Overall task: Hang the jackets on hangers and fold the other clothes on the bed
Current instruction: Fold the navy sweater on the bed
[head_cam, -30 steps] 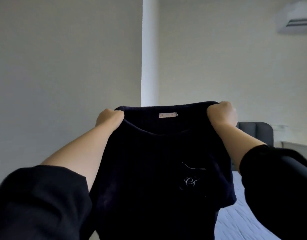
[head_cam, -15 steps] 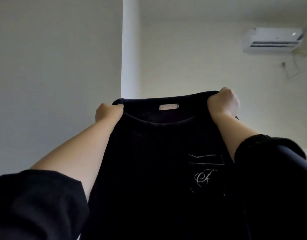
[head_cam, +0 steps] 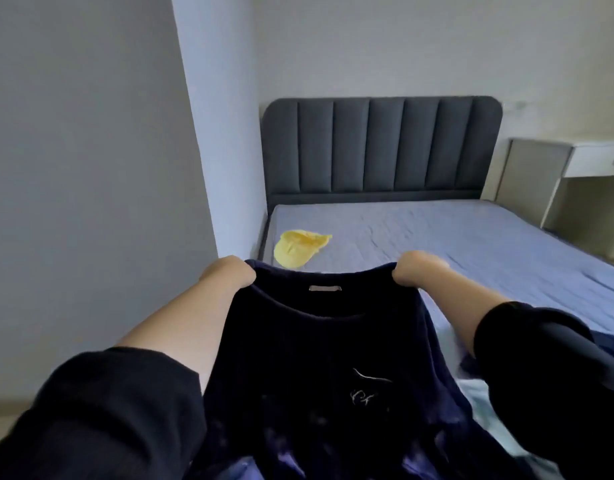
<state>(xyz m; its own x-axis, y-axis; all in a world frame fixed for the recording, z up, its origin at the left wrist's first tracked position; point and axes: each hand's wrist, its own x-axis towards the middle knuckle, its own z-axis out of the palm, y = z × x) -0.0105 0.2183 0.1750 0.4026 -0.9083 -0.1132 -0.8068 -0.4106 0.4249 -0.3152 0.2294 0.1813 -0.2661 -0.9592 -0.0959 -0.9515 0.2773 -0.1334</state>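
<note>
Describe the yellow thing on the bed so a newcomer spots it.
Find the grey padded headboard, then the blue mattress below it. In the mattress's wall-side corner near the headboard lies a small crumpled yellow item. Its neighbours are blue, grey, or the dark navy top.

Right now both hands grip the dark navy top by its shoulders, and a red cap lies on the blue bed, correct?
No. The head view shows a yellow fabric cap, not red. The left hand and right hand do grip the dark navy top over the blue bed.
</note>
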